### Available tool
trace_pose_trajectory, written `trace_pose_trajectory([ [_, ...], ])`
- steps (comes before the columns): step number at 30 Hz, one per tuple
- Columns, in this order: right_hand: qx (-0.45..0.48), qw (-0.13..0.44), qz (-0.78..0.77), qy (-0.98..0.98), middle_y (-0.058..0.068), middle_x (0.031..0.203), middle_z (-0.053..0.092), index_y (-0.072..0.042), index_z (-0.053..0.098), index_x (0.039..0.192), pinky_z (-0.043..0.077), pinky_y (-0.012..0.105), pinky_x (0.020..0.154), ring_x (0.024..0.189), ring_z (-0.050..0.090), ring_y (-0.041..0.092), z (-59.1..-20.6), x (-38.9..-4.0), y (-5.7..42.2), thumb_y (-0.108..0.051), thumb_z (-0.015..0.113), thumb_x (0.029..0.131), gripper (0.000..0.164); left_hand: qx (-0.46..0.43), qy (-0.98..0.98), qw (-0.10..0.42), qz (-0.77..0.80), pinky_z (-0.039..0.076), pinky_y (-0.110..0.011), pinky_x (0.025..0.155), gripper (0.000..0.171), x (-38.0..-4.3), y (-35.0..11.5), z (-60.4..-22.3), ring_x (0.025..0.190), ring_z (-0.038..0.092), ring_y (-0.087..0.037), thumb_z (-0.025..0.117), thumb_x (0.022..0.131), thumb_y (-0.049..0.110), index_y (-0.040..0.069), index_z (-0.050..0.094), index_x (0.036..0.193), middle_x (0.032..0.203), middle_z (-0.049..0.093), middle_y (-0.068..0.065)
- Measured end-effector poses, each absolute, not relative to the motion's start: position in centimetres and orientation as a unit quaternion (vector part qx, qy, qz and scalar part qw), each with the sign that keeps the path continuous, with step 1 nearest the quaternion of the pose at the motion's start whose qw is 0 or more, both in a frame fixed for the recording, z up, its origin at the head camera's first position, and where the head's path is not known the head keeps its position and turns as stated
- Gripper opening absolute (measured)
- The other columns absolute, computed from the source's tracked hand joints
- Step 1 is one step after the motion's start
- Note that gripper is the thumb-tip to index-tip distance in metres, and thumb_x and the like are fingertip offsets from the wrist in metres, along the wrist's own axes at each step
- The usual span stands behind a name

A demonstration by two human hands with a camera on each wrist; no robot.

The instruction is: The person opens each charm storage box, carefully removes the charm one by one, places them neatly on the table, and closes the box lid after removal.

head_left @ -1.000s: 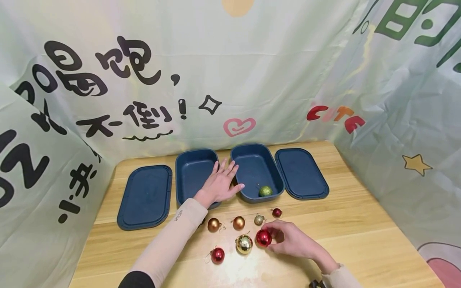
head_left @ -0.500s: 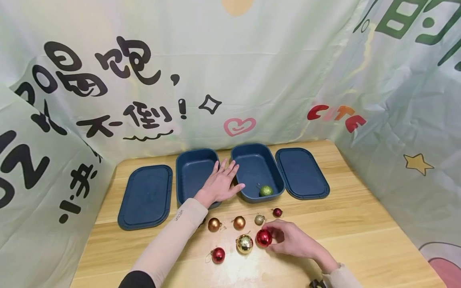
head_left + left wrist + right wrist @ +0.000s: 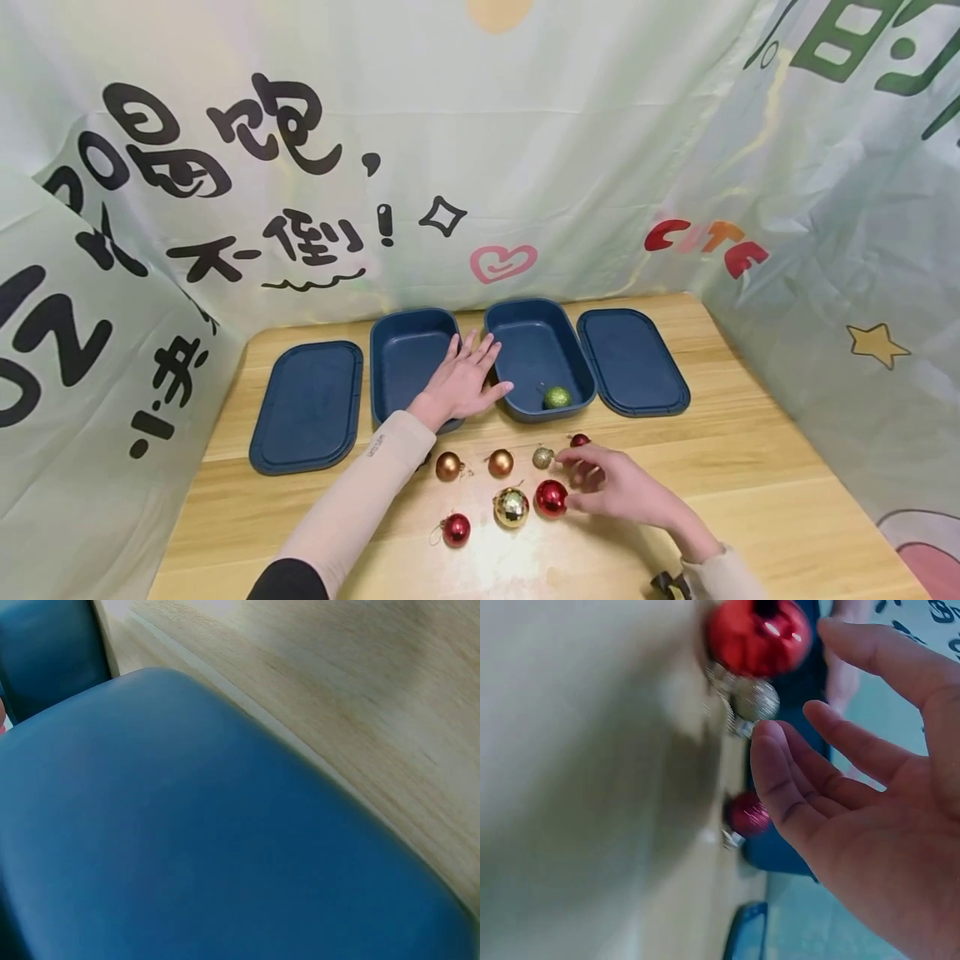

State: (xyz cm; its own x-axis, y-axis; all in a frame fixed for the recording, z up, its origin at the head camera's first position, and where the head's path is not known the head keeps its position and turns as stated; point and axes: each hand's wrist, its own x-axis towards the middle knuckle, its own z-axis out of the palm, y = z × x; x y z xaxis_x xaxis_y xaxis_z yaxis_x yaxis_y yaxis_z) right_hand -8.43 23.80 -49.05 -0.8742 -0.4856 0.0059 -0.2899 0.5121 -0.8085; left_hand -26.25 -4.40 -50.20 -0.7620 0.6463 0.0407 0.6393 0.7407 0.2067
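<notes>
My left hand point(image 3: 461, 386) lies with fingers spread across the gap between two blue boxes, the left box point(image 3: 378, 367) and the right box point(image 3: 583, 367). A green glitter bauble point(image 3: 557, 398) is inside the right box, near its front. My right hand point(image 3: 626, 490) is beside a shiny red bauble point(image 3: 551, 498), fingers loosely bent and nothing held. In the right wrist view, thumb and fingers stand apart beside that red bauble point(image 3: 757, 637). A small gold glitter bauble point(image 3: 543, 457) and a small dark red bauble point(image 3: 579, 441) sit just beyond this hand.
Two copper baubles point(image 3: 448, 467), a gold faceted bauble point(image 3: 512, 507) and another red bauble point(image 3: 456, 530) rest on the wooden table point(image 3: 765, 483). Blue lids lie outside the boxes, the left lid point(image 3: 307, 407) and the right lid point(image 3: 632, 361). A printed curtain point(image 3: 585, 150) encloses the back and sides.
My right hand has let go of the shiny red bauble and moved slightly away to the right, its fingers loosened. The bauble stays on the table. My left hand keeps its place.
</notes>
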Motion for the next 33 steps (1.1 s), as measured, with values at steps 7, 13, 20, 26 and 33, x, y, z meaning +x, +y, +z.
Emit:
trace_pose_trajectory([
  [7, -0.202, 0.027, -0.435, 0.877, 0.018, 0.114, 0.075, 0.000, 0.072, 0.126, 0.062, 0.028, 0.082, 0.095, 0.072, 0.015, -47.3, -10.4, 25.0, -0.015, 0.081, 0.093, 0.037, 0.344, 0.934, 0.021, 0.097, 0.002, -0.058, 0.134, 0.087, -26.3, -4.2, -50.1, 0.166, 0.003, -0.035, 0.031, 0.107, 0.071, 0.012, 0.024, 0.169, 0.177, 0.018, -0.012],
  [13, -0.163, -0.025, -0.426, 0.890, 0.019, 0.111, 0.076, 0.002, 0.073, 0.122, 0.062, 0.026, 0.079, 0.094, 0.074, 0.014, -46.3, -12.9, 25.4, -0.009, 0.082, 0.092, 0.034, 0.345, 0.932, 0.015, 0.107, 0.004, -0.060, 0.133, 0.086, -26.4, -4.2, -50.3, 0.166, 0.006, -0.037, 0.034, 0.107, 0.069, 0.010, 0.026, 0.169, 0.177, 0.020, -0.013],
  [20, -0.129, -0.015, -0.406, 0.905, 0.018, 0.113, 0.076, -0.001, 0.073, 0.126, 0.060, 0.026, 0.078, 0.095, 0.074, 0.021, -45.7, -15.6, 25.2, -0.015, 0.080, 0.095, 0.034, 0.343, 0.933, 0.019, 0.108, 0.002, -0.058, 0.134, 0.086, -26.4, -4.2, -50.3, 0.166, 0.001, -0.034, 0.035, 0.107, 0.069, 0.011, 0.024, 0.169, 0.177, 0.018, -0.013],
  [26, -0.103, 0.004, -0.397, 0.912, 0.021, 0.120, 0.074, -0.001, 0.071, 0.130, 0.059, 0.025, 0.081, 0.102, 0.074, 0.027, -45.5, -17.4, 25.0, -0.015, 0.078, 0.097, 0.036, 0.346, 0.932, 0.015, 0.103, 0.003, -0.059, 0.133, 0.087, -26.3, -4.3, -50.3, 0.166, 0.004, -0.036, 0.031, 0.107, 0.071, 0.011, 0.025, 0.169, 0.177, 0.018, -0.013],
  [33, -0.099, 0.024, -0.386, 0.917, 0.027, 0.124, 0.071, 0.002, 0.069, 0.131, 0.062, 0.040, 0.088, 0.106, 0.073, 0.034, -45.9, -18.8, 24.8, -0.011, 0.077, 0.095, 0.039, 0.345, 0.932, 0.014, 0.105, 0.003, -0.059, 0.133, 0.088, -26.4, -4.3, -50.3, 0.166, 0.002, -0.034, 0.031, 0.106, 0.072, 0.011, 0.024, 0.169, 0.177, 0.018, -0.013],
])
